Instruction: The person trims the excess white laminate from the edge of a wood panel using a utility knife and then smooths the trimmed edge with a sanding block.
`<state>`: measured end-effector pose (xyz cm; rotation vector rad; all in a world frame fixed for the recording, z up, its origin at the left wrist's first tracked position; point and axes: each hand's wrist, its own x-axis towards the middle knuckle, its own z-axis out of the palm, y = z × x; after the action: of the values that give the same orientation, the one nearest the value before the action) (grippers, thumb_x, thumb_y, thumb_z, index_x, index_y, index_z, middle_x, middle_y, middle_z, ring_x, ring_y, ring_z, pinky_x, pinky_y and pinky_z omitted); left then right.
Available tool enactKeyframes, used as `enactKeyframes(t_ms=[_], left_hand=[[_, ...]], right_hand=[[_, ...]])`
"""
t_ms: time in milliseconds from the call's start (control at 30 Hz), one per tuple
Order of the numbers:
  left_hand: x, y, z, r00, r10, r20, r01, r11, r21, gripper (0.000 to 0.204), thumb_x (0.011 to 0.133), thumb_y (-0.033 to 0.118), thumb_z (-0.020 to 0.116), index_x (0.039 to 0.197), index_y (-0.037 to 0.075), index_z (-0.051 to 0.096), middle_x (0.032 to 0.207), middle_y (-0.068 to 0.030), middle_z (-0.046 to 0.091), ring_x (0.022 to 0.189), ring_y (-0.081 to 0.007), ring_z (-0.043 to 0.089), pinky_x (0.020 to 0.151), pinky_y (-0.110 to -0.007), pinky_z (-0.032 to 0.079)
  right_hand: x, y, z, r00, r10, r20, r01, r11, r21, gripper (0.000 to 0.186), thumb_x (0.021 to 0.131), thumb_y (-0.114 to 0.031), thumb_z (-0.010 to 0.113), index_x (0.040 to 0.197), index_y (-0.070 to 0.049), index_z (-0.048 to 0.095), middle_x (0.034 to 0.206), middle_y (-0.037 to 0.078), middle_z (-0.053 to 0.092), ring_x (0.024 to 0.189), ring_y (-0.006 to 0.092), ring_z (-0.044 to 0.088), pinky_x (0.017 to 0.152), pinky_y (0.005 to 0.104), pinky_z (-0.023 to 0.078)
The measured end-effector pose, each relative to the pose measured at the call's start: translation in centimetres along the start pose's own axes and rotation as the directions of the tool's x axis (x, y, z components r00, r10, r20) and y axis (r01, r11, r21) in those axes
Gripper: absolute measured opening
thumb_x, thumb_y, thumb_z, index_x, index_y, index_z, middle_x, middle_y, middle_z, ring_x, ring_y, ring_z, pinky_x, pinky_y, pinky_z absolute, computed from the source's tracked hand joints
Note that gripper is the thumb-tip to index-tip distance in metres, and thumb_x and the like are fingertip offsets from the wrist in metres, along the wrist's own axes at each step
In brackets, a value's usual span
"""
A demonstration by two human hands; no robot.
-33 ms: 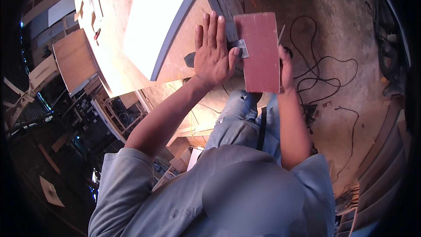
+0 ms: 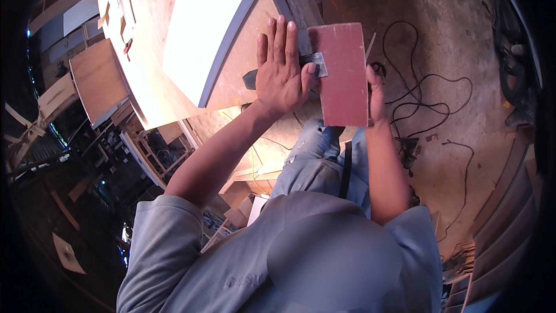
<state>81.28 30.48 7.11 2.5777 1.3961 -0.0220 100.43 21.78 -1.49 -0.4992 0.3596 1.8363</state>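
Observation:
My left hand holds a dark-handled tool with a flat metal blade under its palm, near the edge of a plywood worktop. Its fingers are stretched straight and the thumb presses near the blade. The tool's exact kind cannot be told. The blade's end meets the left side of a reddish-brown, sandpaper-like rectangular block. My right hand grips that block from its right side; most of its fingers are hidden behind it.
A curved white panel with a grey edge lies on the worktop. A small red-handled tool rests farther left. Black cable coils over the floor at right. Wood offcuts and a brown board stand at left.
The reddish block has slid slightly toward me along with my right hand. My left hand and the bladed tool stay almost where they were.

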Motion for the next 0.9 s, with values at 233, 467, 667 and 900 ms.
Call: enactKeyframes(t_ms=[233,467,667,900], left_hand=[[0.0,0.0,-0.2,1.000,0.002,-0.001,-0.002,1.000,-0.008,0.082,0.111,0.047,0.034,0.169,-0.004,0.007,0.174,-0.0295,0.015,0.165,-0.0438,0.008,0.132,-0.057,0.003],[-0.1,0.2,-0.2,1.000,0.009,-0.010,-0.009,1.000,-0.009,0.080,0.111,0.045,0.036,0.169,-0.003,0.008,0.175,-0.0278,0.015,0.165,-0.0432,0.009,0.132,-0.055,0.005],[-0.3,0.0,0.1,0.999,-0.017,-0.030,0.016,0.999,-0.048,0.081,0.109,0.043,0.043,0.171,0.002,0.010,0.176,-0.0239,0.014,0.165,-0.0413,0.008,0.132,-0.055,0.005],[-0.1,0.2,0.1,0.999,-0.015,-0.045,0.013,0.998,-0.056,0.082,0.108,0.041,0.046,0.171,0.002,0.010,0.177,-0.0220,0.016,0.166,-0.0379,0.010,0.133,-0.054,0.006]], right_hand=[[0.1,0.5,-1.8,0.980,0.090,0.180,-0.101,0.994,0.050,0.065,0.110,-0.052,0.051,0.153,-0.003,0.052,0.147,0.013,0.063,0.132,0.0253,0.063,0.111,0.0415,0.051],[2.4,-2.1,1.6,0.998,-0.023,0.053,0.028,0.996,-0.087,0.069,0.108,-0.056,0.051,0.151,-0.001,0.053,0.142,0.015,0.066,0.124,0.0255,0.068,0.104,0.0415,0.057],[-1.8,-5.0,2.9,0.989,-0.145,0.029,0.145,0.914,-0.379,0.076,0.104,-0.065,0.051,0.145,-0.001,0.058,0.130,0.015,0.069,0.103,0.0237,0.072,0.083,0.0370,0.060],[-6.4,3.6,5.5,0.789,-0.595,0.157,0.037,-0.209,-0.977,0.067,0.094,-0.039,0.079,0.155,-0.023,0.059,0.137,0.022,0.049,0.128,0.0401,0.049,0.111,0.0514,0.043]])
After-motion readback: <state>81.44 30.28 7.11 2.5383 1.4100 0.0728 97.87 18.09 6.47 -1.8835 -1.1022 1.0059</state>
